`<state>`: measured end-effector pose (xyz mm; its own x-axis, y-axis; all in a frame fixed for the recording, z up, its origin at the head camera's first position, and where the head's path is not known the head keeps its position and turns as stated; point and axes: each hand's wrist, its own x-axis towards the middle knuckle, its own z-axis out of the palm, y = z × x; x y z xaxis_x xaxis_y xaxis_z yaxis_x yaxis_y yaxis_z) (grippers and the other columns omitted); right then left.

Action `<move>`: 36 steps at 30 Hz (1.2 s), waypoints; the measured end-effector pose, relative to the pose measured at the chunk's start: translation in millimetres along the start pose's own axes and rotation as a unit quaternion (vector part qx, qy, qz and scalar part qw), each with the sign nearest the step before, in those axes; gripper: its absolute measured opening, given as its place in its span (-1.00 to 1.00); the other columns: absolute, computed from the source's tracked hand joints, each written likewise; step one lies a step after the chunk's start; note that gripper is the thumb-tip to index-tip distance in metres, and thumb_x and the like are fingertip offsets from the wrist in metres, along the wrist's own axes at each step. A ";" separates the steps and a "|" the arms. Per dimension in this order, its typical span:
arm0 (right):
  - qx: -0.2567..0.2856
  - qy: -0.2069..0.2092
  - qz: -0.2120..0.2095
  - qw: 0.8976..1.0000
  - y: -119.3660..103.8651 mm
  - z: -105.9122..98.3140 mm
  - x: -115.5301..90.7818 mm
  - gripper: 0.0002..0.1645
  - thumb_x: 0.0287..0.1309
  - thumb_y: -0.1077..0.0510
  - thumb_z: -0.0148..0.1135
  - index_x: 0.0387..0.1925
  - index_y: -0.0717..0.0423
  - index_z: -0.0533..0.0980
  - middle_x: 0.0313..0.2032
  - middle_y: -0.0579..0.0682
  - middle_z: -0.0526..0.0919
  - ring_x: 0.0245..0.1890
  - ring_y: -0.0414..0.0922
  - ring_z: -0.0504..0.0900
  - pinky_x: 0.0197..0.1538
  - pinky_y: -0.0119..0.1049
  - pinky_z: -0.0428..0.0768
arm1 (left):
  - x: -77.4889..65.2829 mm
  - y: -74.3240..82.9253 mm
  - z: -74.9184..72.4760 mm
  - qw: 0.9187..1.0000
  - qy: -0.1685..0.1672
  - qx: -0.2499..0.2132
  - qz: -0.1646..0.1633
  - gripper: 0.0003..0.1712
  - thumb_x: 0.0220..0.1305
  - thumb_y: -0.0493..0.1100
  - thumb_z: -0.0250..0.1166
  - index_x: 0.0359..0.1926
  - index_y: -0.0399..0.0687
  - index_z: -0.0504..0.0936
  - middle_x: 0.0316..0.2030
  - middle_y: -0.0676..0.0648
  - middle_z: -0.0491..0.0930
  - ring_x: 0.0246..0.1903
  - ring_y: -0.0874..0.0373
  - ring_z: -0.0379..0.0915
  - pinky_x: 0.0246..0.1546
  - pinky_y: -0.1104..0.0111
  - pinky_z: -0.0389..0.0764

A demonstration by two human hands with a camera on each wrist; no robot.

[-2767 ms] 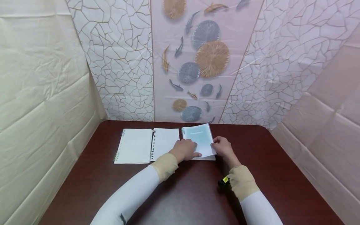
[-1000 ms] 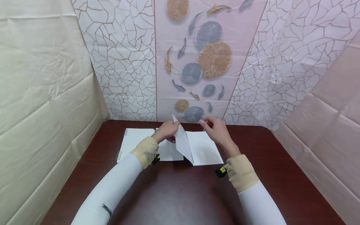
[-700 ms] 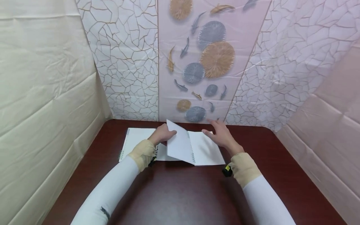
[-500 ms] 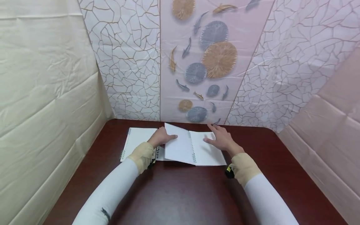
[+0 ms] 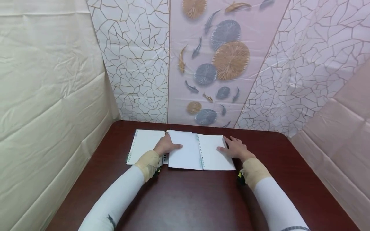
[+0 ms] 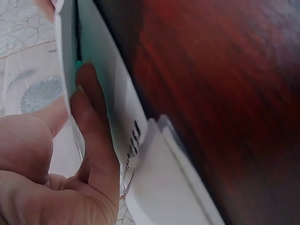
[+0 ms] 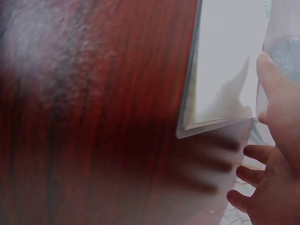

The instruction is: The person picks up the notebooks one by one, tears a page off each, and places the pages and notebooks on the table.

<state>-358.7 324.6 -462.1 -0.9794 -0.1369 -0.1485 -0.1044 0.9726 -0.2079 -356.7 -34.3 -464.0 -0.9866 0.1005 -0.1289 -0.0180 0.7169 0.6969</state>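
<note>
- My left hand pinches the notebook by its left edge, thumb above.
- My right hand has fingers spread at the right edge.
- Notebook sits open near the table's far side.

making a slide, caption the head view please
Left hand grips the left leaf of an open spiral notebook, right hand at its right edge.

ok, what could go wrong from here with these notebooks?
The left hand pinches the turned cover, which might spring back once released.
That cover overlaps the middle notebook; drawing the hand out from underneath could snag or shift it.
The right hand is splayed at the outer edge of the open page; whether it presses is unclear, so the page may lift.
</note>
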 end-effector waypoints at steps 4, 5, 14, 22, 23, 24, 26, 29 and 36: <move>0.009 -0.013 -0.001 1.000 3.7 3.7 1.0 0.06 0.48 -0.45 0.07 0.69 0.08 0.08 0.60 0.48 -0.02 0.56 0.53 -0.07 0.41 0.61 0.04 | 1.0 -2.0 2.1 1.000 0.009 0.008 0.006 0.23 0.27 0.16 0.54 0.55 -0.56 0.09 0.36 -0.52 0.43 0.28 -0.27 0.52 0.29 0.02 0.56; 0.007 -0.012 -0.003 1.000 4.7 4.6 1.9 0.05 0.48 -0.44 0.07 0.68 0.08 0.09 0.60 0.48 -0.02 0.57 0.53 -0.07 0.41 0.61 0.04 | 1.6 -2.5 2.6 1.000 0.011 0.010 0.008 0.22 0.27 0.16 0.55 0.55 -0.56 0.10 0.35 -0.52 0.44 0.25 -0.26 0.54 0.26 0.03 0.58; 0.010 -0.019 0.002 1.000 7.9 7.8 5.3 0.10 0.46 -0.50 0.03 0.69 0.08 0.07 0.62 0.46 -0.07 0.58 0.51 -0.13 0.41 0.62 0.02 | -1.4 2.6 5.6 0.998 0.045 0.040 0.020 0.12 0.23 0.10 0.59 0.45 -0.61 0.24 0.16 -0.52 0.58 0.04 -0.25 0.65 0.08 0.04 0.69; 0.015 -0.018 0.009 1.000 2.9 3.5 1.6 0.07 0.47 -0.46 0.06 0.67 0.12 0.10 0.61 0.48 -0.06 0.57 0.52 -0.12 0.42 0.60 0.02 | -2.2 9.7 12.1 0.984 0.085 0.151 0.040 -0.04 0.20 0.17 0.60 0.25 -0.58 0.49 -0.08 -0.39 0.71 -0.16 -0.21 0.74 -0.17 0.06 0.77; 0.016 -0.018 0.011 1.000 2.8 3.6 1.5 0.06 0.48 -0.44 0.07 0.67 0.12 0.11 0.61 0.48 -0.06 0.58 0.51 -0.12 0.42 0.60 0.02 | -2.6 10.5 13.0 0.982 0.086 0.165 0.038 -0.05 0.20 0.18 0.59 0.23 -0.56 0.51 -0.09 -0.38 0.71 -0.18 -0.20 0.74 -0.20 0.06 0.77; 0.017 -0.018 0.012 1.000 2.7 3.8 1.7 0.05 0.48 -0.43 0.08 0.67 0.11 0.11 0.61 0.47 -0.06 0.58 0.51 -0.12 0.43 0.59 0.02 | -2.5 11.1 14.2 0.979 0.086 0.181 0.035 -0.06 0.21 0.20 0.58 0.22 -0.54 0.52 -0.09 -0.37 0.70 -0.18 -0.20 0.73 -0.21 0.06 0.77; 0.016 -0.018 0.013 1.000 2.6 4.3 1.9 0.05 0.48 -0.43 0.08 0.67 0.11 0.12 0.61 0.47 -0.05 0.58 0.50 -0.11 0.42 0.59 0.04 | -3.5 12.7 16.3 0.975 0.081 0.206 0.027 -0.05 0.23 0.23 0.56 0.24 -0.52 0.51 -0.04 -0.38 0.66 -0.12 -0.22 0.70 -0.18 0.05 0.76; 0.018 -0.015 0.012 1.000 3.0 5.3 2.8 0.06 0.47 -0.44 0.09 0.67 0.11 0.11 0.61 0.47 -0.05 0.58 0.49 -0.11 0.43 0.59 0.04 | -3.5 15.3 19.8 0.965 0.073 0.252 0.020 -0.04 0.27 0.27 0.50 0.31 -0.47 0.47 0.11 -0.42 0.54 0.07 -0.26 0.57 -0.06 0.03 0.72; 0.021 -0.009 0.013 1.000 3.8 6.3 2.9 0.08 0.45 -0.46 0.11 0.67 0.10 0.12 0.61 0.46 -0.03 0.58 0.49 -0.11 0.42 0.60 0.02 | 3.5 35.9 27.0 0.959 0.050 0.262 0.090 0.04 0.30 0.32 0.45 0.51 -0.28 0.35 0.36 -0.38 0.32 0.37 -0.29 0.31 0.23 -0.06 0.58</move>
<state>-360.8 326.7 -469.5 -0.9785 -0.1148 -0.1715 -0.0706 0.9670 -0.2447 -356.4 10.4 -458.5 -0.9773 0.2067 0.0472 0.2119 0.9456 0.2467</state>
